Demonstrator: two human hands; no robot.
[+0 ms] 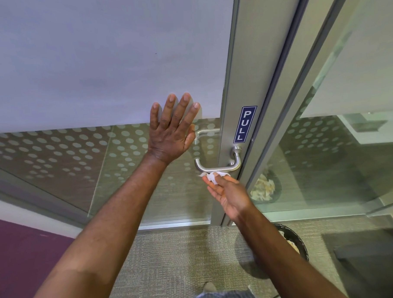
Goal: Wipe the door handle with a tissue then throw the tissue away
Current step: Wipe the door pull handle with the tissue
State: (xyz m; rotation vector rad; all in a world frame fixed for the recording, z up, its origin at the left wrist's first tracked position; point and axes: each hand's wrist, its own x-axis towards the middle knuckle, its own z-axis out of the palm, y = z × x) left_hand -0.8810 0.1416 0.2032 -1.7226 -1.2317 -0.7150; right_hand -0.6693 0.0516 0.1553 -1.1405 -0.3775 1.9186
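Left hand [171, 129] flat, fingers spread, braced on glass door [97, 63]. Right hand [226, 190] pinches crumpled tissue [211, 176] against underside of door handle [216, 167]. Bin [294, 241] on floor, lower right. Risk: loose pinch, small wad could slip off mid-wipe

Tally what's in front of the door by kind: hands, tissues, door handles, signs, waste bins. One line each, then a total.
Hands: 2, left hand flat on the glass, right hand holding the tissue
Tissues: 1, tissue against the handle's underside
Door handles: 1, metal lever door handle
Signs: 1, blue PULL sign
Waste bins: 1, black bin on the floor, partly hidden by the right arm
Total: 6
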